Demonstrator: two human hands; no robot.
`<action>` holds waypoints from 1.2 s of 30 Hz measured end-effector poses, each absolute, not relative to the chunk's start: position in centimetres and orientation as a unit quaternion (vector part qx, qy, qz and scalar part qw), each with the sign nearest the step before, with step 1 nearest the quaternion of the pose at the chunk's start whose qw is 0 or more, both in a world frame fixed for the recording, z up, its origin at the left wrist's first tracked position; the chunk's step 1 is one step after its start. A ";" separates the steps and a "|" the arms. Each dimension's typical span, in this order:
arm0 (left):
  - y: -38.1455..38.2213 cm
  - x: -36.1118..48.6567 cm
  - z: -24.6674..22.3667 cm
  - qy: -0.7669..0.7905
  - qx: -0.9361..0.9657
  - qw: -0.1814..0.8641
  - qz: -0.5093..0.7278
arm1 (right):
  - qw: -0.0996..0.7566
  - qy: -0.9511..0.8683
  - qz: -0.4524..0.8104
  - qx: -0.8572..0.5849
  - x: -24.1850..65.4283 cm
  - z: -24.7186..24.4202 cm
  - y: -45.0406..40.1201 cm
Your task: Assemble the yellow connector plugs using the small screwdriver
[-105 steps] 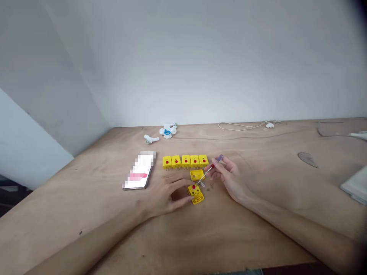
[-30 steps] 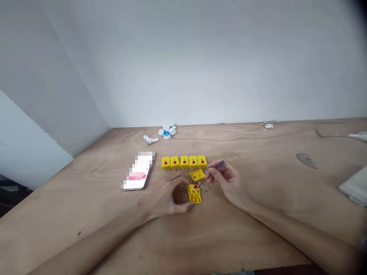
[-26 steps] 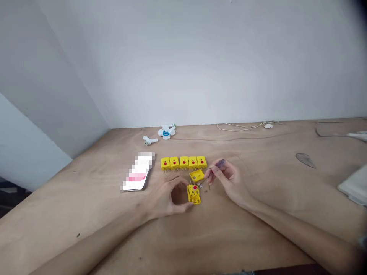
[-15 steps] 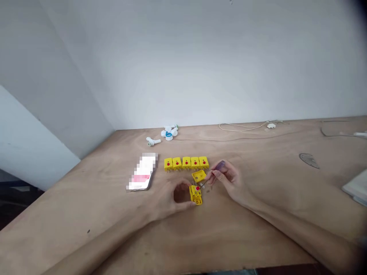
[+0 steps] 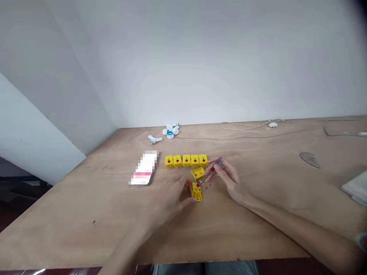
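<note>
My left hand (image 5: pixel 174 196) is closed around the side of an opened yellow plug (image 5: pixel 196 192), whose inside faces up. The plug has a red button near its upper end. My right hand (image 5: pixel 228 177) grips a thin screwdriver (image 5: pixel 219 161) with a see-through purple handle; its shaft slants down left to the plug beside the red button. A loose yellow plug cover (image 5: pixel 197 173) lies just beyond the plug, hollow side up. Small metal bits (image 5: pixel 201 182) rest between cover and right hand. Behind stands a row of several closed yellow plugs (image 5: pixel 186 160), pins toward me.
A phone (image 5: pixel 145 168) lies left of the row. White plastic fittings (image 5: pixel 170 132) with a blue ring sit near the wall. A thin white cable (image 5: pixel 243 127) runs along the back. A white object (image 5: pixel 357 187) lies at the right edge.
The view has shifted slightly. My left fingers have drawn in closer to the plug, narrowing the gap beside it. My right hand has changed its grip on the screwdriver handle, which stands more upright.
</note>
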State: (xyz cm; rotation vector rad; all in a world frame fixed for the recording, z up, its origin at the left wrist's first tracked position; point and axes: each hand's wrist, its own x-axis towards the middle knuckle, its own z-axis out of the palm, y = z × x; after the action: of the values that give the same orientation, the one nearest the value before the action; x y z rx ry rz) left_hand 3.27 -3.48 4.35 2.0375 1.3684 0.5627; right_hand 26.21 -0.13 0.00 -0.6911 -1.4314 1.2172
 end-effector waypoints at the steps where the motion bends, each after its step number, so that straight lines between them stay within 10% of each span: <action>1: -3.6 3.4 4.3 0.519 0.768 0.307 0.215 | 0.537 -0.607 0.512 -0.286 26.2 0.1 -0.1; 36: -8.5 5.9 2.0 0.587 0.696 0.243 0.334 | 0.526 -0.580 0.550 -0.289 25.8 0.2 0.0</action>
State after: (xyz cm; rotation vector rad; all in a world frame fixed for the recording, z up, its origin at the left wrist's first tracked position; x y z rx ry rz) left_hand 5.89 -8.55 1.99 1.9019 1.6047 0.9128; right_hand 25.75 -0.02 0.20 -0.6920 -1.3876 1.3157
